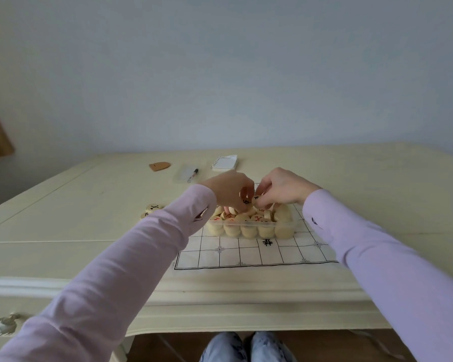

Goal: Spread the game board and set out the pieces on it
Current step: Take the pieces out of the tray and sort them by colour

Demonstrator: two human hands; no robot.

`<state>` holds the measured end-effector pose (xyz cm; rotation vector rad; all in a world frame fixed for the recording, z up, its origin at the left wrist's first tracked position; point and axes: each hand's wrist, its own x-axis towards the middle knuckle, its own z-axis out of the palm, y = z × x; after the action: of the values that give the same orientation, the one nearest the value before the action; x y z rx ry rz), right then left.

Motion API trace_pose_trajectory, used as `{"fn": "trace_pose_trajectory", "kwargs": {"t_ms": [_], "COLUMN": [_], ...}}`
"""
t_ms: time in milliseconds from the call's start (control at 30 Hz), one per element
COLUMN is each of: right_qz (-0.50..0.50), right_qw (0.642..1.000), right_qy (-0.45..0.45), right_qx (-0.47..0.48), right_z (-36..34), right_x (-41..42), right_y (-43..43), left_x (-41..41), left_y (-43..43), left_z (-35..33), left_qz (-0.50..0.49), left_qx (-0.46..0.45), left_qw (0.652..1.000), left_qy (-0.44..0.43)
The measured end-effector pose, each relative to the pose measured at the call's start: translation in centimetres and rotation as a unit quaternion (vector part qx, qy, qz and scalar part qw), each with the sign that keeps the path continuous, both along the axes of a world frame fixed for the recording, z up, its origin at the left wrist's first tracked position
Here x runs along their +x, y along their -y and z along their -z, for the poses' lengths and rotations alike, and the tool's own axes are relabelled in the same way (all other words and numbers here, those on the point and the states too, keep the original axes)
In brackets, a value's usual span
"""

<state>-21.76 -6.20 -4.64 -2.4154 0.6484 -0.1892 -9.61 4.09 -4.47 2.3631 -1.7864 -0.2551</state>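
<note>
A white cloth game board [254,253] with a black grid lies spread on the cream table. On it stands a clear plastic box [251,226] full of round wooden pieces marked in red or black. My left hand [229,190] hovers over the box, pinching a black-marked piece [245,201]. My right hand [280,188] is just beside it, fingers closed on another black-marked piece [257,198]. Two black-marked pieces [152,210] lie on the table to the left of the board, partly hidden by my left sleeve.
Behind the board lie the clear box lid [185,173] with a marker pen [193,175] on it, a small spiral notepad [224,162] and a brown leather piece [159,166]. The table's moulded front edge [220,291] runs near my knees.
</note>
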Motion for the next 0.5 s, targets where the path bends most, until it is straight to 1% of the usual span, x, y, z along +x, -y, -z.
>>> {"fn": "trace_pose_trajectory", "kwargs": {"t_ms": [100,167,267,333,433,500], "right_qz": [-0.021,-0.028,-0.030,-0.034,-0.052,-0.084], "right_qw": [1.000,0.999,0.999,0.999,0.996,0.993], "right_qy": [-0.007,-0.017,0.009,0.037,0.065,0.064], "right_qx": [0.011,0.008,0.009,-0.002,-0.026,-0.045], "right_z": [0.0,0.0,-0.2,-0.4,-0.6,-0.6], "right_x": [0.4,0.7,1.6,2.6,5.1,7.0], "right_y": [-0.5,-1.1,-2.2,-3.3,-5.7,-7.5], "left_x": [0.9,1.9,3.9,5.5,7.8,8.7], "left_y": [-0.9,-1.8,-3.7,-5.1,-7.7,-9.3], "left_z": [-0.8,-1.1,-1.3,-1.4,-1.1,-0.6], "left_qz": [-0.006,-0.030,-0.101,-0.160,-0.240,-0.271], "left_qx": [-0.070,-0.093,-0.130,-0.157,-0.146,-0.139], "left_qw": [0.998,0.995,0.986,0.975,0.960,0.952], "left_qy": [-0.007,-0.015,0.016,-0.002,-0.015,-0.025]}}
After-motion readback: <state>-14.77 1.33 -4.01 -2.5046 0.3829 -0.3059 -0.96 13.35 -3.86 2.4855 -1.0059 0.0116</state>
